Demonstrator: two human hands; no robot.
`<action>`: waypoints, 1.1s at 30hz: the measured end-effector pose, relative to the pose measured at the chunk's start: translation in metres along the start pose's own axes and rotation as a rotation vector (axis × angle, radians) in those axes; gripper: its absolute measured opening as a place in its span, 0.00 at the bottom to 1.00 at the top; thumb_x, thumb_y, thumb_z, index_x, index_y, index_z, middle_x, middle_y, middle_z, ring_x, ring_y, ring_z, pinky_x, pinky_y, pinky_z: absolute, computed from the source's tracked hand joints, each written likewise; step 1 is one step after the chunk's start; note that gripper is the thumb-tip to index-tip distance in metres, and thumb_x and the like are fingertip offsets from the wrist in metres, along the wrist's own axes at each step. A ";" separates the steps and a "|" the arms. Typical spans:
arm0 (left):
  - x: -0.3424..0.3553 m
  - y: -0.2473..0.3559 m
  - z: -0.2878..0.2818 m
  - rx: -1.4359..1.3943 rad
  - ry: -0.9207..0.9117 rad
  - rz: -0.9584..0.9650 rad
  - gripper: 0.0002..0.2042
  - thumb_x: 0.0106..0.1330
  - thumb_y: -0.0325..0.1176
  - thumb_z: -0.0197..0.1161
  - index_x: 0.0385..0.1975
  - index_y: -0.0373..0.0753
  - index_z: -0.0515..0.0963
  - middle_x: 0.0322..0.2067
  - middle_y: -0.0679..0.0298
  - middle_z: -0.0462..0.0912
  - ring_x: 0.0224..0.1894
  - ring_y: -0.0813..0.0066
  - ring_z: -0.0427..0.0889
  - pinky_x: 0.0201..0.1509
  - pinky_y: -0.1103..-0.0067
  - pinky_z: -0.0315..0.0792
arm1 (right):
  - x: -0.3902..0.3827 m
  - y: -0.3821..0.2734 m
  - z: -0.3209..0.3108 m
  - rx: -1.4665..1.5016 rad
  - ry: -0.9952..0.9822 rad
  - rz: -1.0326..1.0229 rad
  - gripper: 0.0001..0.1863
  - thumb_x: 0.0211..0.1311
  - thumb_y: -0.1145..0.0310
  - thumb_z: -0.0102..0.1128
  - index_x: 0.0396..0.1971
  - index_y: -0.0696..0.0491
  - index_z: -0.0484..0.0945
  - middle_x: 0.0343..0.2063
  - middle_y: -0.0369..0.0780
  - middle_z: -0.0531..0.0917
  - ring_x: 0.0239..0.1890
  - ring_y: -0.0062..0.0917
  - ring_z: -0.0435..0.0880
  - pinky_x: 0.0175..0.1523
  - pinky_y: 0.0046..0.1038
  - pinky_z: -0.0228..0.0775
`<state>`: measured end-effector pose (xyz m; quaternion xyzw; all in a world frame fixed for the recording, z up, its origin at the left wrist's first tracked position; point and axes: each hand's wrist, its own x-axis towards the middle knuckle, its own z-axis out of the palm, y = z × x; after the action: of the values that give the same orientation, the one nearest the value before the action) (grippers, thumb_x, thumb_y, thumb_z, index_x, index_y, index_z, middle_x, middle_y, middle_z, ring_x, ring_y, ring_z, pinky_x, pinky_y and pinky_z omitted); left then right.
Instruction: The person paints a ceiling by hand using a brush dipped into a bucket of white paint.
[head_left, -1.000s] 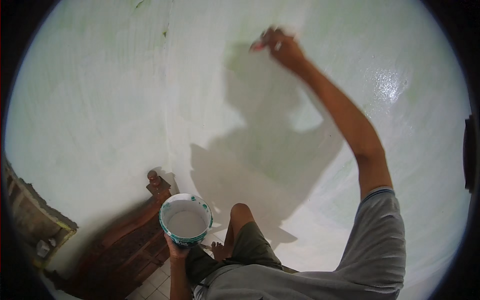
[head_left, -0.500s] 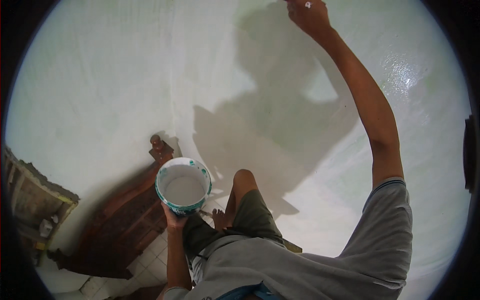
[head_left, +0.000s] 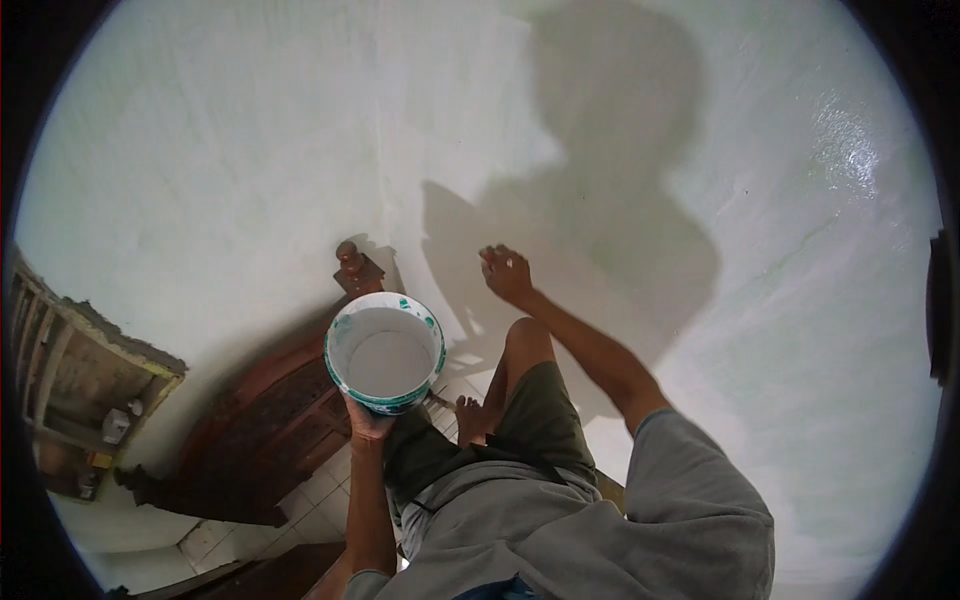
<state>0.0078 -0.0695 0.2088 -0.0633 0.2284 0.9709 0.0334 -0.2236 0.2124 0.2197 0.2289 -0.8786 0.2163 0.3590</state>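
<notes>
Bucket [head_left: 370, 318] of white paint [head_left: 390, 366] sits in the supporting left hand [head_left: 368, 422]; right hand [head_left: 508, 272] curls, its hold unclear; beyond it, the wall [head_left: 280, 200] looks mostly whitened, green streaks [head_left: 795, 255] uncovered.

Bucket [head_left: 385, 317] white, green-smeared; shirt [head_left: 590, 525] grey; shorts [head_left: 545, 425] olive.

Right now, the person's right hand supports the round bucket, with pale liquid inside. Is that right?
The hand is wrong: the head view shows the left hand supporting the round bucket, with pale liquid inside.
</notes>
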 end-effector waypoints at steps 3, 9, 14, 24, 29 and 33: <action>0.000 0.000 -0.001 -0.012 0.058 -0.088 0.33 0.59 0.61 0.50 0.59 0.44 0.63 0.58 0.61 0.66 0.60 0.60 0.64 0.63 0.60 0.59 | -0.055 -0.034 0.013 0.233 -0.112 0.600 0.13 0.49 0.62 0.59 0.28 0.56 0.75 0.23 0.48 0.79 0.30 0.45 0.79 0.35 0.41 0.71; -0.001 -0.006 0.016 0.018 0.113 -0.110 0.31 0.61 0.58 0.48 0.58 0.41 0.64 0.57 0.58 0.67 0.59 0.56 0.65 0.62 0.55 0.58 | -0.165 -0.061 0.033 0.531 -0.241 0.800 0.14 0.50 0.60 0.59 0.27 0.58 0.77 0.24 0.49 0.80 0.30 0.41 0.81 0.37 0.36 0.71; -0.012 0.005 0.001 0.099 0.201 -0.068 0.32 0.59 0.59 0.49 0.58 0.43 0.65 0.57 0.57 0.67 0.59 0.54 0.64 0.62 0.53 0.57 | -0.168 -0.098 0.013 0.680 -0.196 0.604 0.14 0.50 0.59 0.60 0.27 0.56 0.78 0.26 0.46 0.81 0.29 0.39 0.80 0.36 0.35 0.71; -0.003 0.010 0.000 0.253 0.100 -0.148 0.30 0.60 0.56 0.50 0.57 0.41 0.66 0.57 0.57 0.67 0.59 0.54 0.64 0.62 0.55 0.57 | -0.180 -0.087 0.033 0.522 -0.257 0.427 0.13 0.57 0.61 0.53 0.40 0.48 0.76 0.33 0.42 0.79 0.39 0.37 0.78 0.41 0.39 0.71; -0.011 0.015 -0.005 0.221 0.130 -0.131 0.28 0.60 0.53 0.53 0.55 0.40 0.68 0.56 0.55 0.69 0.59 0.53 0.64 0.61 0.54 0.56 | -0.175 -0.100 0.022 0.456 -0.433 0.413 0.18 0.54 0.63 0.54 0.47 0.41 0.76 0.30 0.40 0.78 0.37 0.37 0.78 0.42 0.38 0.72; 0.001 0.011 0.003 0.211 0.110 -0.171 0.28 0.59 0.52 0.54 0.55 0.39 0.68 0.56 0.55 0.69 0.59 0.52 0.65 0.62 0.55 0.56 | -0.180 -0.088 0.031 0.510 -0.362 0.511 0.18 0.52 0.63 0.55 0.46 0.39 0.77 0.30 0.40 0.78 0.37 0.36 0.79 0.42 0.38 0.72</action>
<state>0.0052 -0.0778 0.2162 -0.1317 0.3246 0.9301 0.1102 -0.0769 0.1691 0.0873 0.1190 -0.8745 0.4657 0.0650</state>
